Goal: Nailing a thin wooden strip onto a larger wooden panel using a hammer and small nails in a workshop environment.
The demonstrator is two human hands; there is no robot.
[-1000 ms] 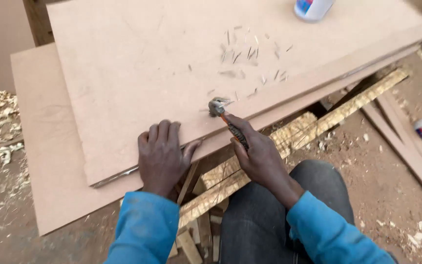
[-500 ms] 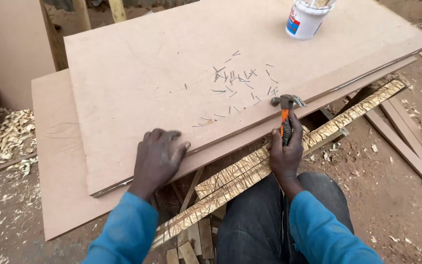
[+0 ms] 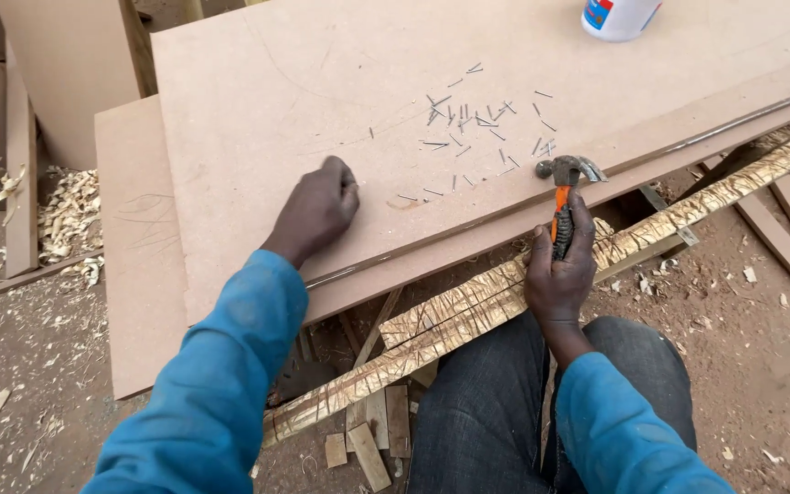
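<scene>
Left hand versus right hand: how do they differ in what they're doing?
The left hand rests knuckles-up on the top board, fingers curled near the scattered nails; whether it pinches one cannot be told. The right hand grips the orange-handled hammer, off the board's front edge. The left reaches farther forward than the right. Both are bare, with blue sleeves.

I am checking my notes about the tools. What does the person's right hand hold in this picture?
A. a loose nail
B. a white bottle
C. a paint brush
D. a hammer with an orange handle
D: the right hand grips a hammer by its orange handle, its metal head at the board edge, near scattered nails.
</scene>
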